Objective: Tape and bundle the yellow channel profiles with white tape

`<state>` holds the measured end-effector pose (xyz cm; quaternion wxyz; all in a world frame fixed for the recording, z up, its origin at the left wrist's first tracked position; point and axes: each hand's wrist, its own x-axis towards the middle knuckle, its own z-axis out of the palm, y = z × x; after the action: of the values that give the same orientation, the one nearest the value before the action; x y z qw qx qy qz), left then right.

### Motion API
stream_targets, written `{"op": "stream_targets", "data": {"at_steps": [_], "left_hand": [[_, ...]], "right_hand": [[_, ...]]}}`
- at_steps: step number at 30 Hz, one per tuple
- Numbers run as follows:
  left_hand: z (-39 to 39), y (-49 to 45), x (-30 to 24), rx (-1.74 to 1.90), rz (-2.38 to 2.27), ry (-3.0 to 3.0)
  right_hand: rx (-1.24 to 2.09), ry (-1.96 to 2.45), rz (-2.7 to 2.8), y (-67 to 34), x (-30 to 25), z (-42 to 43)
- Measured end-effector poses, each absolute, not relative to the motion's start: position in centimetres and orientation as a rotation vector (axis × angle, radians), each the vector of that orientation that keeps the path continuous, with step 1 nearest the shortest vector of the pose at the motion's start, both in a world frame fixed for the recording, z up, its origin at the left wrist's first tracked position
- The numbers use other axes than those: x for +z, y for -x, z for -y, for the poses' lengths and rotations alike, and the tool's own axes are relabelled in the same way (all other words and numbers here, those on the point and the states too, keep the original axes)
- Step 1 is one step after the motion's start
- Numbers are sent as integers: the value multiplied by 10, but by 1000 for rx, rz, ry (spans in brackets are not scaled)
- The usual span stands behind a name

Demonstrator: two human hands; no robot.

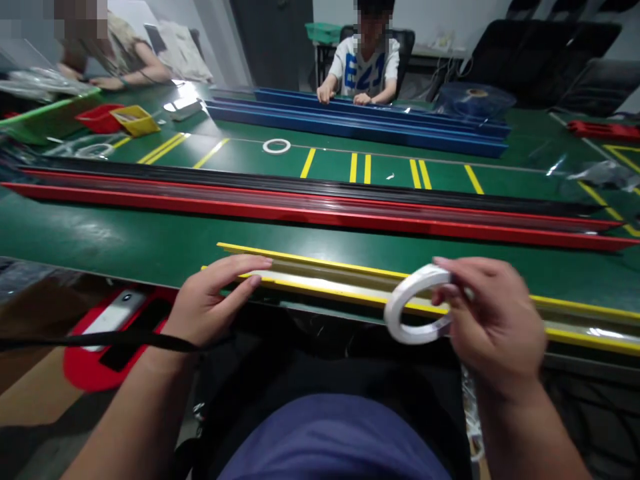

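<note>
My right hand [487,320] is closed around a white roll of tape [410,313], held tilted just above a long yellow channel strip [350,283] that lies along the near edge of the green table [125,240]. My left hand [215,297] rests on the strip's left end, with its fingers stretched out over it and its thumb against the near side.
Long red and black strips [320,207] lie across the middle of the table, and blue ones [360,123] lie farther back. A second tape roll [277,146] lies beyond them. One person sits opposite and another at far left, near red and yellow bins [120,119]. A red holder with a phone [107,330] sits low on the left.
</note>
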<state>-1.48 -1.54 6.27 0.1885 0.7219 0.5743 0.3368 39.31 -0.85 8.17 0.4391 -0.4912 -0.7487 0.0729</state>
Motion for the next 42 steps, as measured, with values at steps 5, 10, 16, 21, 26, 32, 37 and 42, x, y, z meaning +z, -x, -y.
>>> {"op": "stream_targets", "data": {"at_steps": [5,10,16,21,26,32,37,42], "left_hand": [[25,-17,89,939,-1311,-1955],[31,-11,87,929,-1214,-1947],[37,5,80,950,-1239,-1878],[35,7,79,857,-1179,-1877],[33,11,78,847,-1159,-1802],[39,22,66,1028,-1356,-1719],[47,37,51,1192,-1604,-1583],[50,54,46,1231,-1883,-1672]], "right_hand": [[663,779,2186,-310,87,-8],[786,677,2249,-274,83,-14],[911,663,2318,-258,82,-13],[1048,792,2356,-254,79,-10],[1182,817,2343,-251,74,-6],[1940,768,1484,-247,69,9],[2264,796,1040,-256,62,14],[2077,993,1272,-271,67,19]]}}
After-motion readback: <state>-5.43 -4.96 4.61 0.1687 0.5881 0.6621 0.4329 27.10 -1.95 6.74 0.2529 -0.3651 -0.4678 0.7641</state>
